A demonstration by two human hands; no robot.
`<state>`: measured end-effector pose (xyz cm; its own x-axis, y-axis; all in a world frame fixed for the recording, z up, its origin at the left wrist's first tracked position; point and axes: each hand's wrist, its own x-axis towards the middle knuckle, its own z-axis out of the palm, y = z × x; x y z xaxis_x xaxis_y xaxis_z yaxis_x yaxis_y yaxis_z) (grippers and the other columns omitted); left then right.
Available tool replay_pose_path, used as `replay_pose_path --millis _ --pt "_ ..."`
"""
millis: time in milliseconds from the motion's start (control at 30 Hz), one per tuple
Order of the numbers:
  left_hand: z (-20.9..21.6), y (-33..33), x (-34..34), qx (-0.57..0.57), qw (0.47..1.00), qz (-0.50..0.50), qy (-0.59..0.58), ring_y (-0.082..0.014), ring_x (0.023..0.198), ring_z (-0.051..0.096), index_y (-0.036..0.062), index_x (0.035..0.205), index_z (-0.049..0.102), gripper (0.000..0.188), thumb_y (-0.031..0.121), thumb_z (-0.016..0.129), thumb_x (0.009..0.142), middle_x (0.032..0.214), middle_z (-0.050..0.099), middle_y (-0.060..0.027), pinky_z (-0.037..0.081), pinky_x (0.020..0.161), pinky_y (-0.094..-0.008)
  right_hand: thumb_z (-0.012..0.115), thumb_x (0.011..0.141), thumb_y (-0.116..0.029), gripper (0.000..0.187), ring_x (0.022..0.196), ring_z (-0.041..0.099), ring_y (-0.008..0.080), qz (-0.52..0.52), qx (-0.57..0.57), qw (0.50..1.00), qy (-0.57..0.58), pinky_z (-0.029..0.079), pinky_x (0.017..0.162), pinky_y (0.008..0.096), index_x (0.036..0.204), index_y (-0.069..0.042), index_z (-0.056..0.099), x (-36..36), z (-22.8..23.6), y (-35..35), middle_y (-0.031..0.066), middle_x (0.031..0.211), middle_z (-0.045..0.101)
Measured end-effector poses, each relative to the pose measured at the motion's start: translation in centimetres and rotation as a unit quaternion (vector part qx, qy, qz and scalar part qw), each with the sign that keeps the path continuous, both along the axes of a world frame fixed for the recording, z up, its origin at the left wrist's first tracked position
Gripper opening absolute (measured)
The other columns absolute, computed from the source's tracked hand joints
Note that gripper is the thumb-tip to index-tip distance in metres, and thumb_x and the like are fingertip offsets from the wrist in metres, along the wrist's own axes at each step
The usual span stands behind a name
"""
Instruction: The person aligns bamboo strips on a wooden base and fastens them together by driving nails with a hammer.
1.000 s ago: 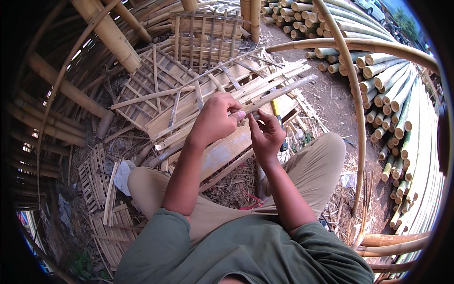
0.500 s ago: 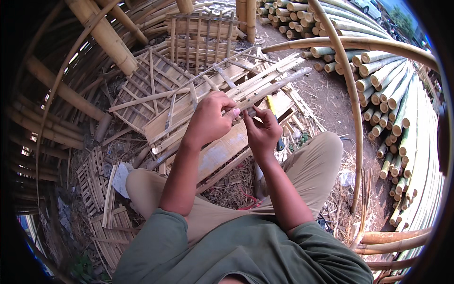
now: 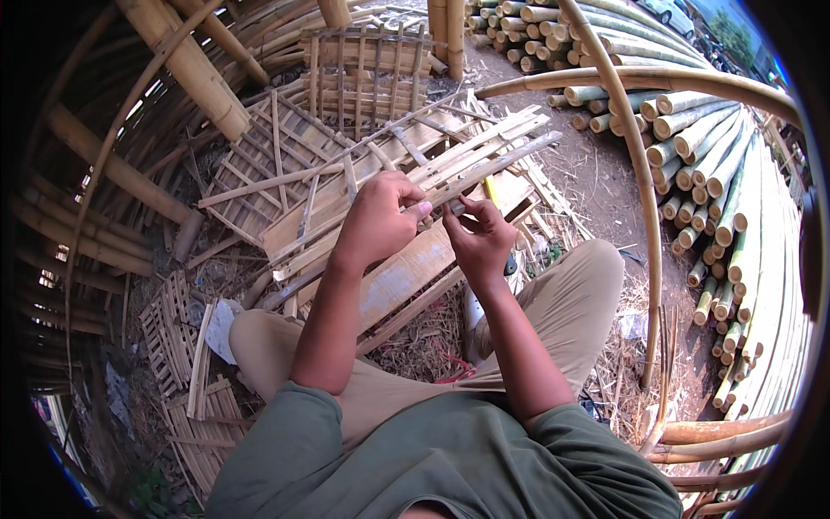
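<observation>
Both of my hands are close together over a low wooden board [image 3: 405,281] with a pale smear on it. My left hand [image 3: 380,216] is closed, thumb pressed to the curled fingers; what it pinches, if anything, is too small to make out. Just beside it, my right hand [image 3: 482,242] pinches a small greyish piece [image 3: 456,208] between thumb and fingertips; its kind is unclear. Behind the hands lies a bundle of split bamboo strips [image 3: 501,143]. A yellow tool [image 3: 492,190] shows partly behind my right hand, with a dark part lower down.
Bamboo lattice panels [image 3: 281,164] lie ahead and to the left, with an upright slatted frame [image 3: 367,73] beyond. Cut bamboo poles [image 3: 718,173] are stacked at right. A curved bamboo pole [image 3: 635,130] rises near my right knee. Straw litters the ground.
Both hands stay close together in nearly the same pose. The whole view has shifted slightly; nothing has been let go.
</observation>
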<state>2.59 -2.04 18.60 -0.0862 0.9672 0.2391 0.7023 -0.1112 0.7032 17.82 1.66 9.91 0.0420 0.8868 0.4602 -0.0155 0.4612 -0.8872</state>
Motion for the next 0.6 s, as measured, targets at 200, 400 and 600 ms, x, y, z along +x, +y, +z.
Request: replay_pose_path --millis 200,400,600 --pt "0.3 0.0 -0.5 -0.029 0.999 -0.006 -0.035 -0.0287 0.087 0.066 -0.0019 0.088 0.074 0.011 0.008 0.074 0.082 0.090 0.068 -0.0149 0.051 0.080 -0.0375 0.081 0.081 -0.006 0.020 0.088 0.074 0.0183 0.010 0.028 1.000 -0.008 0.059 0.073 0.0263 0.085 0.005 0.065 0.0 -0.9 0.3 0.0165 0.091 0.075" --pt "-0.3 0.0 -0.6 -0.016 1.000 -0.006 -0.025 -0.0301 0.088 0.067 -0.0027 0.088 0.073 0.012 0.008 0.073 0.083 0.091 0.068 -0.0158 0.052 0.081 -0.0381 0.081 0.079 -0.003 0.018 0.089 0.075 0.0200 0.025 0.048 0.998 -0.023 0.059 0.075 0.0268 0.084 0.005 0.065 -0.2 -1.1 0.0 0.0164 0.089 0.075" --pt "0.2 0.0 -0.3 -0.021 1.000 -0.013 -0.017 -0.0306 0.090 0.067 -0.0027 0.088 0.073 0.012 0.008 0.073 0.083 0.094 0.068 -0.0168 0.052 0.083 -0.0378 0.081 0.078 -0.003 0.019 0.087 0.075 0.0192 0.011 0.065 0.997 -0.045 0.059 0.075 0.0274 0.086 0.005 0.066 -0.3 -0.7 -0.6 0.0156 0.088 0.075"
